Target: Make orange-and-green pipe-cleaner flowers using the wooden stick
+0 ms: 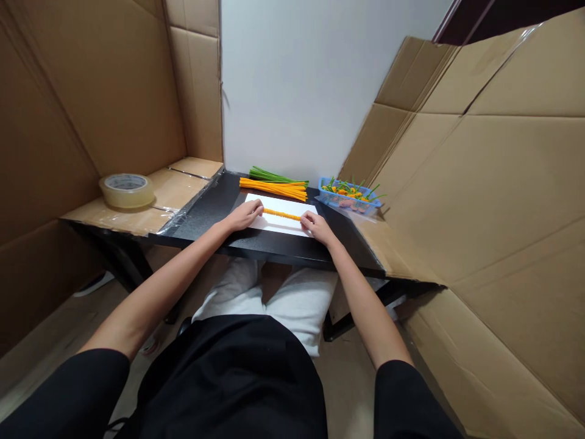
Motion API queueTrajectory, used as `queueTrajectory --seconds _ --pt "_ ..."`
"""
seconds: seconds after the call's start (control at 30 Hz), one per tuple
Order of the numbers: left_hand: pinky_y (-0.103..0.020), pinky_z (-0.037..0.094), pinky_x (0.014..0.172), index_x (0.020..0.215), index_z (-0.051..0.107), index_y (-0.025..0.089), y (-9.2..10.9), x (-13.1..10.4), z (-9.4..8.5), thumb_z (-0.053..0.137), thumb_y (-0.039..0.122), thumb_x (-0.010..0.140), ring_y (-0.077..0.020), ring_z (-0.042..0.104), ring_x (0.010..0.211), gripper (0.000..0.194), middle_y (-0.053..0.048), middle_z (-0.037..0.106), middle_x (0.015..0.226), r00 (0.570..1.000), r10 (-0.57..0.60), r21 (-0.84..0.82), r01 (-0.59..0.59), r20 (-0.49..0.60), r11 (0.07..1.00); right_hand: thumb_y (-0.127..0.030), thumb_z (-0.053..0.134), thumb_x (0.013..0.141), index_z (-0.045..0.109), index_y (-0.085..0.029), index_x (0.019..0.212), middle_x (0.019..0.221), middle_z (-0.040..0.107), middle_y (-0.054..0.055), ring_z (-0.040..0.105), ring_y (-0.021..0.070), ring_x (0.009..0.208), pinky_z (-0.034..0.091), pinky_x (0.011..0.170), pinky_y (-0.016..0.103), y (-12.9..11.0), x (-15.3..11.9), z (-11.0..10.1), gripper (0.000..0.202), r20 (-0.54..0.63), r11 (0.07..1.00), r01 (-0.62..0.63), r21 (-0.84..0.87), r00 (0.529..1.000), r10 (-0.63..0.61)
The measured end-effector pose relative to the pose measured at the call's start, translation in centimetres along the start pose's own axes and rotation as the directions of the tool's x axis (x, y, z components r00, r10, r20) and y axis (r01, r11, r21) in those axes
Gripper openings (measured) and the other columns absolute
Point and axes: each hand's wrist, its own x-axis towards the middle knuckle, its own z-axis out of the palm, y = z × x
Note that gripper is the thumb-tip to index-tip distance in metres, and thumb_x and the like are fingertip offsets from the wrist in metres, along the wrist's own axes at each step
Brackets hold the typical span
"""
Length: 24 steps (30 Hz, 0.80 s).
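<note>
An orange pipe cleaner (pixel 282 214) lies stretched across a white sheet of paper (pixel 278 202) on a black table (pixel 214 210). My left hand (pixel 245 214) pinches its left end. My right hand (pixel 316 227) pinches its right end. Both hands rest on the paper. Behind the paper lies a bundle of orange pipe cleaners (pixel 274 188), and behind that a bundle of green pipe cleaners (pixel 272 176).
A blue basket (pixel 350 199) with several small orange-and-green pieces stands at the table's right. A roll of clear tape (pixel 127 189) sits on cardboard at the left. Cardboard walls stand on both sides, a white wall behind. My legs are under the table.
</note>
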Motion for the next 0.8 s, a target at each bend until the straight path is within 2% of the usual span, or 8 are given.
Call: queueTrajectory --seconds 0.1,0.27,0.43,0.6,0.7,0.8 --pt "-0.029 0.041 0.071 0.084 0.055 0.019 0.15 -0.18 0.12 0.032 0.04 0.1 -0.0174 0.055 0.075 0.035 -0.004 0.062 0.083 1.0 0.008 0.015 -0.008 0.002 1.0 -0.056 0.055 0.083 0.054 -0.021 0.074 0.063 0.061 -0.001 0.055 0.015 0.061 0.047 0.067 0.029 -0.17 0.09 -0.08 0.036 0.024 0.997 -0.012 0.074 1.0 0.01" --pt "-0.027 0.038 0.065 0.086 0.055 0.021 0.27 -0.24 0.4 0.038 0.041 0.098 -0.0172 0.053 0.068 0.029 -0.002 0.062 0.076 1.0 0.019 0.051 -0.019 0.005 0.999 -0.063 0.068 0.073 0.059 -0.019 0.075 0.067 0.069 0.003 0.059 0.0148 0.061 0.049 0.062 0.027 -0.56 0.01 -0.13 0.045 0.015 0.971 -0.09 0.222 0.996 0.089" --pt "-0.025 0.038 0.064 0.083 0.059 0.019 0.4 -0.29 0.39 0.047 0.04 0.095 -0.0143 0.053 0.064 0.027 -0.003 0.065 0.075 0.996 0.056 -0.005 -0.056 -0.067 0.998 -0.056 0.083 0.059 0.07 -0.016 0.074 0.071 0.074 0.007 0.067 0.0187 0.068 0.053 0.066 0.03 -0.53 -0.2 0.03 0.045 -0.015 0.94 -0.145 0.308 0.988 0.157" --pt "-0.024 0.043 0.066 0.077 0.069 0.017 0.29 -0.27 0.28 0.055 0.049 0.09 -0.0147 0.06 0.066 0.037 -0.005 0.072 0.075 0.998 -0.011 -0.082 0.005 -0.069 0.997 -0.048 0.089 0.05 0.077 -0.016 0.076 0.076 0.077 0.008 0.072 0.0234 0.074 0.057 0.07 0.034 -0.03 -0.25 0.36 0.043 -0.034 0.924 -0.187 0.333 0.977 0.21" --pt "-0.026 0.045 0.069 0.074 0.074 0.017 0.3 -0.15 0.19 0.06 0.051 0.086 -0.0168 0.065 0.07 0.038 -0.006 0.075 0.076 0.996 -0.057 -0.109 0.05 -0.064 0.993 -0.046 0.089 0.051 0.079 -0.016 0.076 0.076 0.077 0.008 0.073 0.0242 0.075 0.058 0.071 0.034 0.2 -0.19 0.56 0.04 -0.066 0.932 -0.165 0.322 0.978 0.196" --pt "-0.027 0.046 0.067 0.076 0.077 0.016 0.41 0.02 0.23 0.066 0.055 0.08 -0.0186 0.066 0.07 0.04 -0.007 0.075 0.074 0.982 -0.144 -0.155 0.125 -0.12 0.98 -0.045 0.088 0.053 0.079 -0.017 0.077 0.08 0.078 0.008 0.073 0.025 0.078 0.058 0.076 0.036 0.32 -0.1 0.57 0.038 -0.123 0.947 -0.132 0.294 0.977 0.174"
